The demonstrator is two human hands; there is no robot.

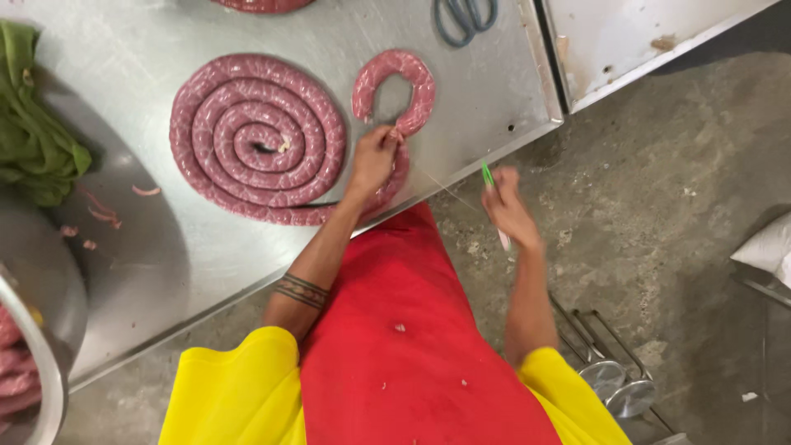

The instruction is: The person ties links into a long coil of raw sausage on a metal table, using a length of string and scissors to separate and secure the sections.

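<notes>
2 hands work the sausage coil [257,136] near the steel table [486,91] edge: left hand [373,158] pinches the casing, right hand [509,210] grips a green-handled tool [489,176] pulling thread [449,191]; overtension could tear casing.

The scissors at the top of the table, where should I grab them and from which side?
Take the scissors by the blue-grey finger loops, the only part in view. The blades run out of frame, so come from the near table edge, where bare steel lies between them and the curved sausage.
</notes>
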